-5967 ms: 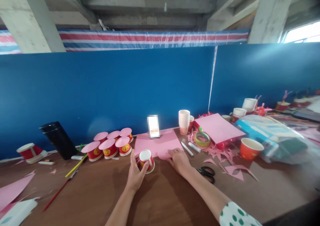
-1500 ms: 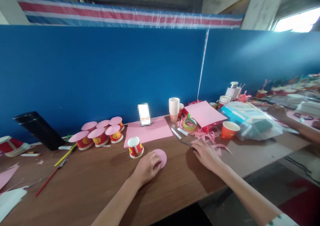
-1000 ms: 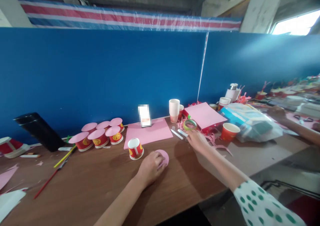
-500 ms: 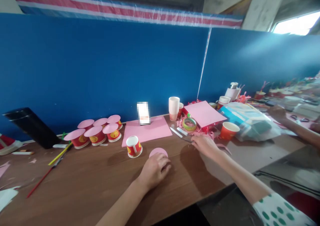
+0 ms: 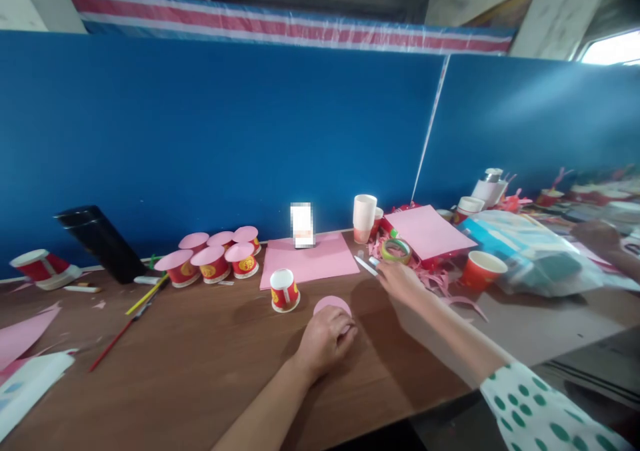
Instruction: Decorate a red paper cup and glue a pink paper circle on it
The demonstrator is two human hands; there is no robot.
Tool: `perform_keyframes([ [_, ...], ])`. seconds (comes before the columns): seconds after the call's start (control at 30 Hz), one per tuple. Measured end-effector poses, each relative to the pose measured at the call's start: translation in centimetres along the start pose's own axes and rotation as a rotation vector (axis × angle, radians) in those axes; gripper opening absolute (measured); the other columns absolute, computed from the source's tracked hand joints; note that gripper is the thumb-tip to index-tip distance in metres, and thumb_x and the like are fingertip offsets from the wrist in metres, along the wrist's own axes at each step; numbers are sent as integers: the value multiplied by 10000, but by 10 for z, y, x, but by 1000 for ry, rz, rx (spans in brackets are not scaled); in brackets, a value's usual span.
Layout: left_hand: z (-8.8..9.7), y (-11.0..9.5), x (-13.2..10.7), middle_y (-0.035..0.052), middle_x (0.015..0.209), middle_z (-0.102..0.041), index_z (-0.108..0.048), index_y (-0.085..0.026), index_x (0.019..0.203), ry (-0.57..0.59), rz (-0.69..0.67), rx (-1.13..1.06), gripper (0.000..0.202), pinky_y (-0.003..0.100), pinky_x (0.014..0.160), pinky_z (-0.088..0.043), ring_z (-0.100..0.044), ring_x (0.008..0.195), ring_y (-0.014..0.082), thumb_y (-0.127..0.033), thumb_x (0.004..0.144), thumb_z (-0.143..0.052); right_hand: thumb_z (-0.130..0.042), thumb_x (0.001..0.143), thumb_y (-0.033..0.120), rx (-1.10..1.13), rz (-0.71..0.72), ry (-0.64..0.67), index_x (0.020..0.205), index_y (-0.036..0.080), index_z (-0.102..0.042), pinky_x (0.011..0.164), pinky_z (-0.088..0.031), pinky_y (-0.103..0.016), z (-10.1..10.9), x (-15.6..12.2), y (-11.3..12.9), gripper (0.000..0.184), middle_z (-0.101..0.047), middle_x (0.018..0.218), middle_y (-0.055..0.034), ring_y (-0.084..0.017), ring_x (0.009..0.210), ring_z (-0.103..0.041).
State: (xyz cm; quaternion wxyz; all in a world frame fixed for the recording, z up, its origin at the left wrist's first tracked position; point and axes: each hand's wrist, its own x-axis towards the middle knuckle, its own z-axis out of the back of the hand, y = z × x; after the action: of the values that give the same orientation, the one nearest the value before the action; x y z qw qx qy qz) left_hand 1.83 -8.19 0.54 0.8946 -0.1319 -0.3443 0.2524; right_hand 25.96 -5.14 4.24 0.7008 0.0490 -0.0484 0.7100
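We cannot see the near part of the pink disc (image 5: 332,302) under the left hand (image 5: 327,340), nor tell whether the right hand (image 5: 400,282) touches the white pen (image 5: 367,266). Coarse pixels mask the white object (image 5: 302,226); the bottom edge crops the dotted sleeve (image 5: 543,404).

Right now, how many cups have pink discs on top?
6, right of the black flask: front left cup, front middle cup, front right cup, back left cup, back middle cup, back right cup. Blurred far end may hide more.
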Motion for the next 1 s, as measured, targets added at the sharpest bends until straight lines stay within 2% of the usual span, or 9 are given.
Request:
perform_keyframes([
  [0.2,3,1,1,56,827,-634,-624,-198,842,-38,67,-103,144,325,753,-470,-567,806,173,-211,811,-484,-439,851,151,41,-8,-49,924,103,-579,664,-414,-268,-11,19,14,166,-646,877,-162,-225,802,-626],
  [0.33,4,3,-1,63,837,-636,-622,-202,869,-85,95,-166,147,327,755,-476,-573,816,175,-220,817,-486,-462,816,124,104,-7,-76,901,120,-590,645,-417,-264,-15,23,15,153,-659,826,-129,-214,763,-630],
  [0.43,5,4,0,72,847,-637,-619,-199,884,-105,96,-193,150,340,774,-478,-576,834,183,-229,817,-489,-467,809,132,158,-11,-111,974,136,-576,698,-432,-270,-19,23,18,198,-661,869,-99,-204,815,-625],
  [0.5,6,4,0,76,871,-638,-614,-197,896,-117,100,-202,149,347,798,-473,-573,868,190,-230,815,-494,-478,808,167,303,-26,-153,1042,149,-553,728,-447,-275,-20,22,24,246,-658,894,-75,-188,824,-622],
  [0.57,8,4,1,72,887,-641,-609,-197,904,-131,119,-200,149,351,822,-464,-569,893,193,-227,817,-492,-487,805,221,586,-22,-179,1069,151,-540,695,-471,-276,-20,20,34,278,-656,851,-52,-173,751,-624],
  [0.67,9,4,1,64,908,-649,-600,-201,928,-141,164,-187,160,355,837,-456,-567,904,194,-226,820,-484,-462,813,275,920,48,-138,988,144,-566,607,-474,-259,-19,15,54,242,-636,732,-25,-156,623,-603],
  [0.73,9,4,0,68,960,-642,-586,-202,981,-147,196,-185,193,364,849,-454,-561,934,200,-231,814,-494,-469,812,285,1004,90,-117,896,152,-575,611,-470,-253,-19,10,68,189,-622,701,-16,-155,633,-594],
  [0.87,9,5,-1,88,1074,-602,-537,-210,1102,-180,265,-220,302,387,868,-457,-546,989,212,-208,801,-506,-467,820,275,1147,121,-125,901,165,-542,684,-479,-254,-22,-1,86,156,-632,825,-33,-161,760,-603],
  [1.0,8,6,-1,95,1112,-585,-528,-219,1125,-177,298,-278,335,394,891,-455,-532,1031,216,-161,798,-494,-481,813,253,1118,157,-97,873,185,-510,668,-476,-247,-26,-9,91,95,-614,796,-14,-143,704,-595],
])
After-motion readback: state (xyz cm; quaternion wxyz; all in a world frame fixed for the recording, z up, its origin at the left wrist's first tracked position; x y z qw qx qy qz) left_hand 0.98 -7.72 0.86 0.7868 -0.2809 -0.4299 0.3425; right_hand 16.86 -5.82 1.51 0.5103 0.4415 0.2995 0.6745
